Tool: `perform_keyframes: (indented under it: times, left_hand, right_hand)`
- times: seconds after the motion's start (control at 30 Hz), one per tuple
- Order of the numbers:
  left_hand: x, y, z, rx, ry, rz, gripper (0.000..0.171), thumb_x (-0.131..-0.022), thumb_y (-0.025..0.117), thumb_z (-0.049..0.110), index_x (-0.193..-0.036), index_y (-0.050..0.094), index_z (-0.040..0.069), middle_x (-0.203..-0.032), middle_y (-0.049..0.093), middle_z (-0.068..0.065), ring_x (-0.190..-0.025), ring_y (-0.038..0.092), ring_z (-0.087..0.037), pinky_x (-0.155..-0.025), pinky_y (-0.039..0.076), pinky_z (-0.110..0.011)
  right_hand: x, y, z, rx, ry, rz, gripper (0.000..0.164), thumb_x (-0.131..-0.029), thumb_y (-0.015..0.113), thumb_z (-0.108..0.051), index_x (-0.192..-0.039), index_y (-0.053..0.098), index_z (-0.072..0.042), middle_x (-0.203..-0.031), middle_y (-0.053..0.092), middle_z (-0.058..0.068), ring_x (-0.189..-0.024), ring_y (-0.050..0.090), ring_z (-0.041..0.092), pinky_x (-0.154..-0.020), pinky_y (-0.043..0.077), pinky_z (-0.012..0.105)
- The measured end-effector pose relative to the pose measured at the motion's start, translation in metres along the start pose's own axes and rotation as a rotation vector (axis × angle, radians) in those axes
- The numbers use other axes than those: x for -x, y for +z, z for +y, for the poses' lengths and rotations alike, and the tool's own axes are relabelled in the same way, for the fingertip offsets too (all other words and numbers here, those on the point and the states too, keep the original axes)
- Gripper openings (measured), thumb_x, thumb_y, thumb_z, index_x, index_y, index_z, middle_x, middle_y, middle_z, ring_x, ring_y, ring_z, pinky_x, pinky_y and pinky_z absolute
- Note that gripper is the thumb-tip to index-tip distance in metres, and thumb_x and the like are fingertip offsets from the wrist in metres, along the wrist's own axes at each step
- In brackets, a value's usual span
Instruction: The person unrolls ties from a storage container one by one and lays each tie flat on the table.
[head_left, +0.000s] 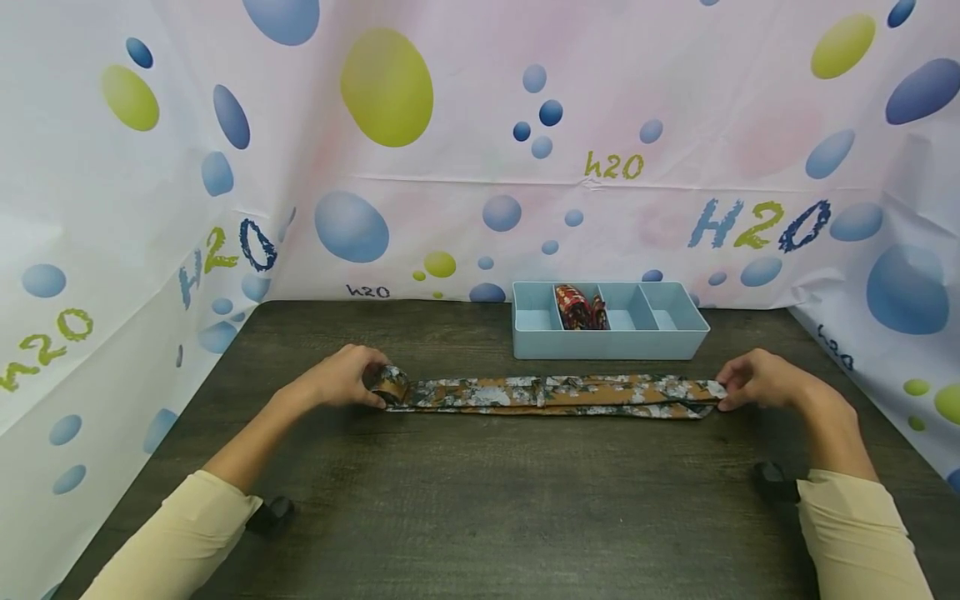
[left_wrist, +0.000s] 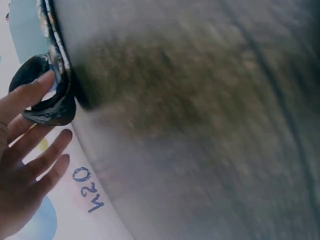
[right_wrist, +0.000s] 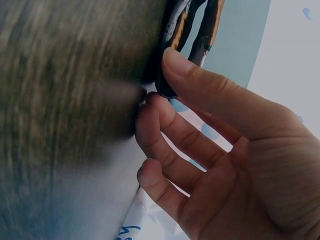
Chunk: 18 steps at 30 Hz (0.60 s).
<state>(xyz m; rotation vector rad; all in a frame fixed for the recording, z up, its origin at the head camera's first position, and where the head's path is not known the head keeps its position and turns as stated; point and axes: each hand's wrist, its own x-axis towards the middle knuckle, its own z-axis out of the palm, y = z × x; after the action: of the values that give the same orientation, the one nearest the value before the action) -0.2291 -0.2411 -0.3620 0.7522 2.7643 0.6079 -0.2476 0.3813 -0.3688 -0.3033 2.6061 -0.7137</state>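
Observation:
A folded necktie [head_left: 480,393], tan with a white and dark floral print, stretches sideways across the dark table. My left hand [head_left: 341,379] pinches its left end, where the fabric curls into a loop; the left wrist view shows the thumb inside that loop [left_wrist: 50,111], with the fingertips outside it. At the other end, my right hand [head_left: 768,382] pinches the folded tip between thumb and fingers. In the right wrist view the fabric layers [right_wrist: 172,37] stand slightly apart just beyond the thumb.
Behind the necktie stands a light blue tray [head_left: 603,346] divided into several compartments. One compartment holds a rolled red patterned cloth [head_left: 573,308]. A printed sheet [head_left: 450,208] with bubbles and "H2O" lettering borders the dark table [head_left: 510,500] at the back and sides.

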Motion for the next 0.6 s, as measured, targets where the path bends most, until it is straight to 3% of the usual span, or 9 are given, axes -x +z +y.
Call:
perform_keyframes:
  times: [0.2,0.43,0.6]
  left_hand:
    - [-0.0003,-0.0046,0.0041,0.042,0.053,0.027,0.05,-0.081,0.09,0.012,-0.122,0.069,-0.009,-0.103,0.072,-0.013,-0.086,0.068,-0.023,-0.075,0.058,-0.039]
    - [-0.0005,-0.0036,0.0086,-0.021,-0.003,0.012,0.051,-0.08,0.09,0.009,-0.124,0.07,-0.005,-0.104,0.072,-0.011,-0.09,0.067,-0.023,-0.078,0.058,-0.043]
    - [0.0039,-0.0088,0.0084,-0.022,0.001,0.071,0.048,-0.081,0.089,0.011,-0.123,0.071,-0.003,-0.105,0.073,-0.011,-0.094,0.069,-0.028,-0.081,0.058,-0.047]
  right_hand:
    - [0.0006,0.0001,0.0004,0.01,-0.01,0.002,0.033,-0.085,0.082,-0.007,-0.107,0.066,0.012,-0.08,0.065,0.001,-0.074,0.055,0.019,-0.063,0.048,0.036]
    - [-0.0011,0.0003,0.0024,0.012,-0.007,0.002,0.034,-0.085,0.083,-0.008,-0.108,0.067,0.012,-0.081,0.067,0.0,-0.074,0.057,0.018,-0.063,0.049,0.037]
    - [-0.0005,-0.0005,0.0018,0.01,-0.009,0.001,0.035,-0.085,0.083,-0.008,-0.108,0.067,0.012,-0.081,0.067,0.0,-0.075,0.057,0.018,-0.064,0.049,0.038]
